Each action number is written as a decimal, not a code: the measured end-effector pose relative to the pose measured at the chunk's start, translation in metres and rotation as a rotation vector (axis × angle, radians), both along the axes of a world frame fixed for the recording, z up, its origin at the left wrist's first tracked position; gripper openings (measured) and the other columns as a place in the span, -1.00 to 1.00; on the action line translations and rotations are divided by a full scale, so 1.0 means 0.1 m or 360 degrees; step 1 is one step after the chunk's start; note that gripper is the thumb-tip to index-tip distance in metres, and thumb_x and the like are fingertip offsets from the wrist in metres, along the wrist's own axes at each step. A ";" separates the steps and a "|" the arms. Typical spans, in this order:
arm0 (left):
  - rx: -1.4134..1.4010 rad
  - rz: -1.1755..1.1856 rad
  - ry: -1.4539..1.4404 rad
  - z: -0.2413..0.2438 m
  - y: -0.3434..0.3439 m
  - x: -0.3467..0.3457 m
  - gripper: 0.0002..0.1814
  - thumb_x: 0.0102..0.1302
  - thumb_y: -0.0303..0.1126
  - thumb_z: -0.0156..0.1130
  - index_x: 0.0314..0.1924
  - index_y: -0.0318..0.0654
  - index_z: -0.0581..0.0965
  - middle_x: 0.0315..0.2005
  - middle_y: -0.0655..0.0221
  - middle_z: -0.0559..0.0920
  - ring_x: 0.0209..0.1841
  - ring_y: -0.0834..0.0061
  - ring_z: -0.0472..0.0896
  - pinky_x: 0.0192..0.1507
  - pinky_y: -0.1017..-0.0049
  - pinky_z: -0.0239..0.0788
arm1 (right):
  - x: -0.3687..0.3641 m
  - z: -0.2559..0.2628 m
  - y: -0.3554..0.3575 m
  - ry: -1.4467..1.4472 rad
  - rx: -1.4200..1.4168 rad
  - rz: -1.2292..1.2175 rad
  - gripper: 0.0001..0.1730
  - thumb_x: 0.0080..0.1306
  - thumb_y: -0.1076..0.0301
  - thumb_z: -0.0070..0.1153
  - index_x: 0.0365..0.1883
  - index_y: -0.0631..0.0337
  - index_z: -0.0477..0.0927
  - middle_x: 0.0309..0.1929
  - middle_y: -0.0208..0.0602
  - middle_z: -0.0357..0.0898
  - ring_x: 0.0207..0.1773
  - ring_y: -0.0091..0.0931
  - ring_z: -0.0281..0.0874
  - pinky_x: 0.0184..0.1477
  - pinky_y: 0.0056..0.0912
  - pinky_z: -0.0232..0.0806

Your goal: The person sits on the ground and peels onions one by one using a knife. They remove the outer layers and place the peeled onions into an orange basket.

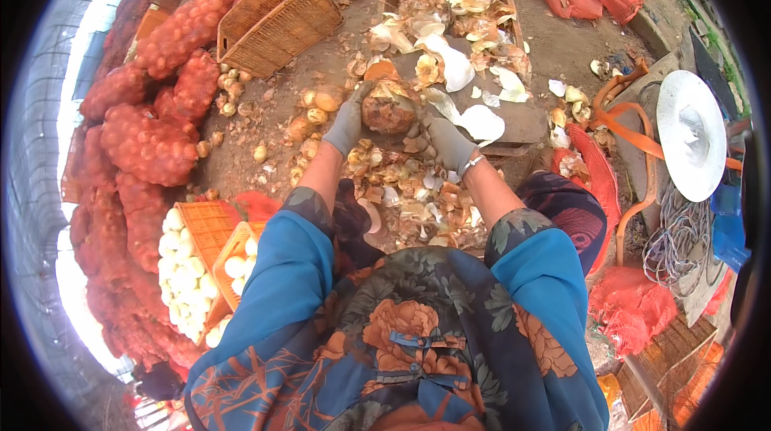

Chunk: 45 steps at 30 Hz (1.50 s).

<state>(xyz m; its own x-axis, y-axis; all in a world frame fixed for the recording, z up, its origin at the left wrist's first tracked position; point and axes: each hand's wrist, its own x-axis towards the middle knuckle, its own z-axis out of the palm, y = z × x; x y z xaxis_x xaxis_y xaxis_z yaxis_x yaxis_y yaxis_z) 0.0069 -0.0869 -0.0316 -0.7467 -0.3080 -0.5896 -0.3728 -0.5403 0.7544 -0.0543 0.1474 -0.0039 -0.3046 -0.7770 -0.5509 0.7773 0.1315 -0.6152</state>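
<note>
Both my hands wear grey gloves and are in front of me over a heap of onion skins (421,202). My left hand (351,121) holds the left side of a large brown onion (388,107) with ragged skin. My right hand (444,141) is at the onion's lower right, its fingers curled; whether it touches the onion, or holds something small, I cannot tell. Unpeeled onions (316,107) lie on the ground just left of my left hand. Beyond the hands, a plastic crate (512,6) is heaped with onion skins, and white peels (482,124) lie on a board (521,121) in front.
Red mesh sacks of onions (150,148) are piled at left, near a tilted orange crate (280,27). Crates of peeled white onions (187,268) stand at lower left. At right are a white round lid-like object (691,136), coiled rope (674,238), an orange strap (638,139) and empty mesh sacks (632,307).
</note>
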 end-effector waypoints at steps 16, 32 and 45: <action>-0.0158 -0.0082 -0.0070 0.27 0.15 -0.10 -0.35 0.46 0.14 -0.05 0.35 -0.13 0.35 0.17 0.32 0.57 0.18 0.23 0.55 0.24 0.06 0.33 | -0.37 0.02 -0.47 0.2364 0.0485 -0.0226 -0.53 0.18 0.23 0.19 0.04 0.23 0.49 -0.27 0.08 0.64 -0.19 -0.04 0.61 -0.12 -0.05 0.43; -0.0480 0.0064 0.0073 0.27 0.29 0.05 -0.17 0.28 0.19 0.20 0.36 -0.27 0.36 0.26 0.17 0.45 0.15 0.24 0.52 0.16 0.35 0.40 | -0.99 -0.25 -0.52 0.0649 -0.0095 -0.0016 -0.76 0.28 0.31 0.27 -0.25 0.29 0.53 -0.58 -0.38 0.56 -0.71 -0.63 0.40 -0.72 -0.59 0.15; -0.1768 0.0617 -0.0044 0.35 1.05 0.13 0.03 0.02 -0.09 0.55 0.39 -0.38 0.22 0.26 -0.02 0.30 0.31 0.12 0.31 0.34 0.31 0.18 | -0.44 -0.13 -0.61 0.1445 0.0296 -0.0452 -0.58 0.13 0.22 0.26 -0.22 0.43 0.60 -0.36 -0.08 0.68 -0.31 -0.32 0.65 -0.24 -0.29 0.45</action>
<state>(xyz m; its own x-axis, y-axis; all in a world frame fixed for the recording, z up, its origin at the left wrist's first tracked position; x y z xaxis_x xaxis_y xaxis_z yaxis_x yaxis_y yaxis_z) 0.0196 0.0179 0.0038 -0.4810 -0.8669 0.1310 -0.3517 0.3276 0.8769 -0.0987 0.0868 -0.0172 -0.8377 -0.5329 -0.1199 0.0342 0.1680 -0.9852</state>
